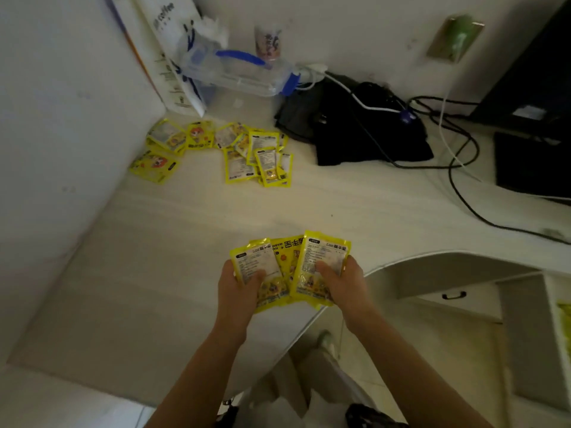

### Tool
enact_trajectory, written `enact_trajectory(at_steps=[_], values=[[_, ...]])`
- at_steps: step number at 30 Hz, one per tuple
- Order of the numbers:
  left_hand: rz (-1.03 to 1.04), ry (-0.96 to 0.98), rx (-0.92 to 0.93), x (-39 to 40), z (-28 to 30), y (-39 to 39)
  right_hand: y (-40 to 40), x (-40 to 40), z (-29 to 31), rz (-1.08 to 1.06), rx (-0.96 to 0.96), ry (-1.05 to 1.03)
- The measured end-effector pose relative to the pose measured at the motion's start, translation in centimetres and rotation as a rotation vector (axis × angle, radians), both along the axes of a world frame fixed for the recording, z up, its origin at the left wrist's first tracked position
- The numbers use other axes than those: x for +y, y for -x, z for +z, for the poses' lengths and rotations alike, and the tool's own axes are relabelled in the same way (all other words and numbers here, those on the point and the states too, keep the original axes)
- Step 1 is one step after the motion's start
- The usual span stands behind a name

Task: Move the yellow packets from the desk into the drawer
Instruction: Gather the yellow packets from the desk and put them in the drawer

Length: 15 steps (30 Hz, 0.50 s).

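Both hands hold a fanned bunch of yellow packets (285, 261) above the near edge of the white desk (173, 261). My left hand (236, 288) grips the bunch's left side, thumb on top. On the right side, my right hand (343, 282) grips it the same way. Several more yellow packets (259, 156) lie in a loose heap at the back of the desk, with a few others (167, 146) near the left wall. The open drawer (562, 322) shows at the right edge, with something yellow inside.
A black bag (355, 125) with cables lies at the back right, beside a dark monitor base (531, 162). A clear plastic container with a blue handle (234, 72) and a white paper bag (173, 47) stand at the back. A closed drawer with a black handle (454, 295) sits under the desk.
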<state>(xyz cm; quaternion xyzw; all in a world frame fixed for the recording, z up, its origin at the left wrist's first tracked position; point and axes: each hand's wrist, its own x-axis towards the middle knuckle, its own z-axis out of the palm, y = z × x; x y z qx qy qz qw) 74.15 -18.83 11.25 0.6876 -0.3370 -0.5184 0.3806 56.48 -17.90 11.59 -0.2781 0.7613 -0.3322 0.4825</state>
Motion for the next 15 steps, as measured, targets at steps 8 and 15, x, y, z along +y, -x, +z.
enact_trajectory(at_steps=[8,15], values=[[-0.252,0.037,-0.046,2.0,0.5,5.6,4.5,6.5,0.1,-0.229,-0.057,0.098],[-0.482,0.066,-0.107,6.5,0.1,12.3,9.5,14.6,0.0,-0.447,-0.046,0.122]])
